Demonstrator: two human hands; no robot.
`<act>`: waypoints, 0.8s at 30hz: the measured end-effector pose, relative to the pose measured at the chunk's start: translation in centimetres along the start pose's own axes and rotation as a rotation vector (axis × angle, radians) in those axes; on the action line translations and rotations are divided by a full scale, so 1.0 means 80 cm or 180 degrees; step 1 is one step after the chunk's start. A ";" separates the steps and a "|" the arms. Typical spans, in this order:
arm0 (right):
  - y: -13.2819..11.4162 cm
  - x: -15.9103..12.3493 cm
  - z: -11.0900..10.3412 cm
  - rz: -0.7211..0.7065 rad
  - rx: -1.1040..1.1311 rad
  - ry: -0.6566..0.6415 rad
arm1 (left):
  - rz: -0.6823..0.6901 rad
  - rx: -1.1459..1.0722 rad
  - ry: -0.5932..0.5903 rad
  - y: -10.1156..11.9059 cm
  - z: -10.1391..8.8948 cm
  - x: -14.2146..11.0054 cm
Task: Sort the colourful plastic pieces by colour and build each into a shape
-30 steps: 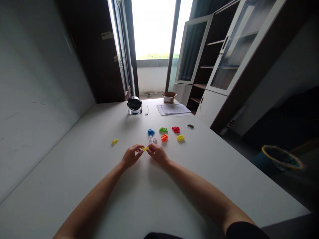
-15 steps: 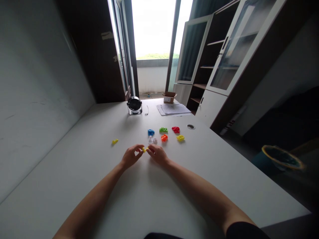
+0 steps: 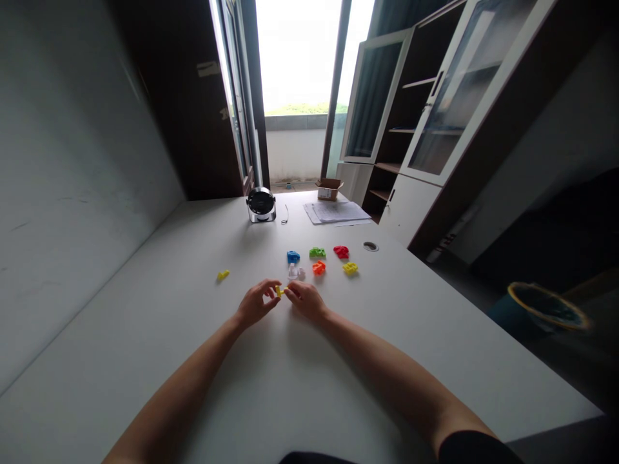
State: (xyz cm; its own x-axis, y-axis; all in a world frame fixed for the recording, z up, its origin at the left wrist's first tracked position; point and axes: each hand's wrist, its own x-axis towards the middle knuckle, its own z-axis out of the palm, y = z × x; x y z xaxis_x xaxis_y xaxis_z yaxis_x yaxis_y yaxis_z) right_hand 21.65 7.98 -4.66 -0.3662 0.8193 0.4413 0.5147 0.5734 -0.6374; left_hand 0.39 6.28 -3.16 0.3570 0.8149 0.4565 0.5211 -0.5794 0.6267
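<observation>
Yellow plastic piece pinched in left fingers, right fingers touching; white desk edges well away.

Two bare forearms angle inward and forward, the left hand and right hand palms down, fingers curled, fingertips meeting in a pinch.

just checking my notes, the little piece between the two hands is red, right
No, the colour is wrong: the head view shows that the little piece between the left hand and the right hand is yellow, not red.
</observation>
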 end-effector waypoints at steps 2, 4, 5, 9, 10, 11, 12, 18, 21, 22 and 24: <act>0.000 0.000 0.000 0.0018 0.0002 0.0015 | -0.0024 0.0019 0.0020 0.000 0.000 0.000; 0.000 0.000 0.000 0.0022 0.0022 0.0027 | -0.0047 0.0032 0.0034 0.000 0.000 0.000; 0.000 -0.001 -0.001 0.0016 0.0044 0.0035 | -0.0054 0.0035 0.0038 0.000 0.000 0.000; -0.002 -0.001 -0.002 0.0042 0.0136 0.0051 | -0.0075 0.0044 0.0090 -0.001 0.000 0.000; -0.003 -0.001 -0.002 0.0068 0.0144 0.0052 | -0.0080 0.0044 0.0105 -0.001 0.000 0.000; -0.004 -0.001 -0.002 0.0088 0.0150 0.0050 | -0.0085 0.0043 0.0121 -0.001 0.000 0.000; -0.004 -0.001 -0.002 0.0093 0.0156 0.0050 | -0.0091 0.0041 0.0131 -0.001 -0.001 0.000; -0.006 -0.002 0.000 -0.0051 0.0220 0.0077 | -0.0167 0.0052 0.0117 -0.001 -0.003 0.001; -0.006 -0.002 0.000 -0.0115 0.0212 0.0056 | -0.0221 0.0052 0.0076 -0.003 -0.004 0.001; -0.006 -0.002 0.000 -0.0132 0.0202 0.0051 | -0.0245 0.0058 0.0058 -0.004 -0.004 0.001; -0.005 -0.002 0.000 -0.0167 0.0187 0.0048 | -0.0291 0.0073 0.0021 -0.006 -0.003 0.001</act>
State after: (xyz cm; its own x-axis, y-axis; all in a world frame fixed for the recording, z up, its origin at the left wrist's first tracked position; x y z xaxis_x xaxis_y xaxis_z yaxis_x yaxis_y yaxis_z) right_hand 21.51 7.59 -4.50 -0.3795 0.7884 0.4842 0.4486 0.6145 -0.6489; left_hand -0.04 6.59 -3.24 0.3020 0.8643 0.4023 0.5690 -0.5020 0.6513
